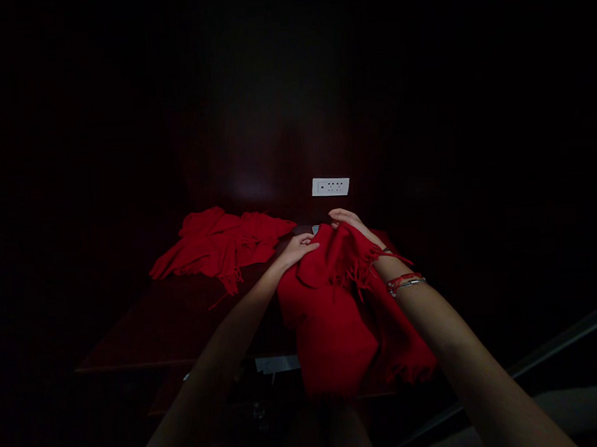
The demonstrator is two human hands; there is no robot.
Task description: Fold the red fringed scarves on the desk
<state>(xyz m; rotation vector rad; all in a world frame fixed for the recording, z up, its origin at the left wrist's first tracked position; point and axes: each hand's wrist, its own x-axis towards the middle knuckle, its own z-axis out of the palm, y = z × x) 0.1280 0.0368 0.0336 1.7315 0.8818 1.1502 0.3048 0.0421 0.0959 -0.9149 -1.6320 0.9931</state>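
A red fringed scarf [329, 335] hangs over the table's front edge, its upper part raised between my two hands. My left hand [300, 248] pinches the scarf's upper left edge, thumb on the near side. On the other side, my right hand [347, 218] holds the top of the cloth, partly hidden behind it. Fringe drapes across my right wrist, beside a red string bracelet and a silver bangle [410, 283]. A small pale label [315, 229] shows near my left fingertips. To the left, a second red fringed cloth [214, 244] lies crumpled on the table.
The dark reddish table [149, 331] stands against a dark wall with a white power socket [330, 186]. Below the tabletop, a lower shelf carries a pale object [276, 365] that I cannot make out. The surroundings are very dim.
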